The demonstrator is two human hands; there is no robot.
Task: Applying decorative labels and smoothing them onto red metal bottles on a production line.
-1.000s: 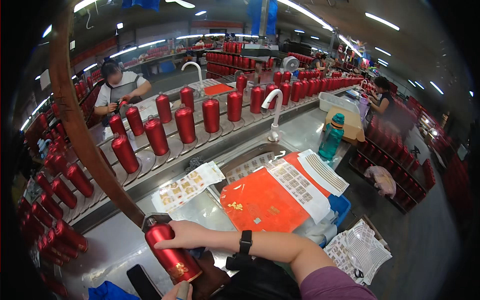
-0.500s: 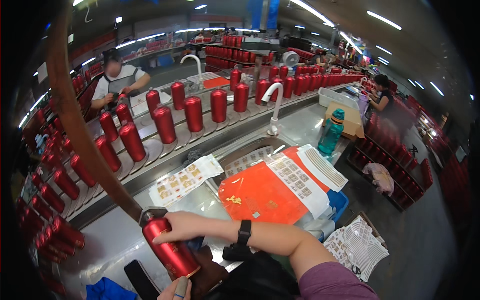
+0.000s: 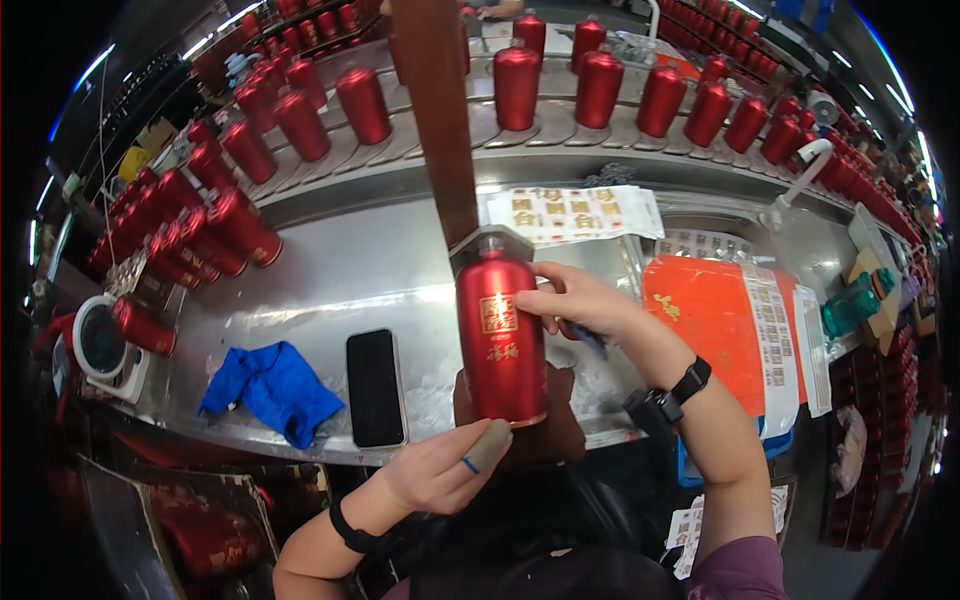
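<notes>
Holding the glossy red ceramic-looking bottle upright at the near edge of the brushed steel bench, its neck tucked under a small grey metal bracket on the brown vertical post. My right hand is curled loosely against the bottle's right shoulder, fingertips beside the small square gold label, with something thin and dark blue pinched under the fingers; can't tell what it is. My left hand is half closed below the bottle's base, the thumb in a grey finger cot touching the bottom rim, nothing gripped. To do this well, I'd judge: keep the base steady with the thumb, press the label flat from its centre outward, keep it square to the gold characters below, no smudges on the gloss. Surfaces: bottle smooth and reflective, cylindrical with rounded shoulders; bench matte and scuffed. Left of the bottle lie a black slab smartphone and a crumpled blue cloth. Right of it an orange paper stack; behind it white sheets of gold stickers. More red bottles ride the slatted conveyor beyond
</notes>
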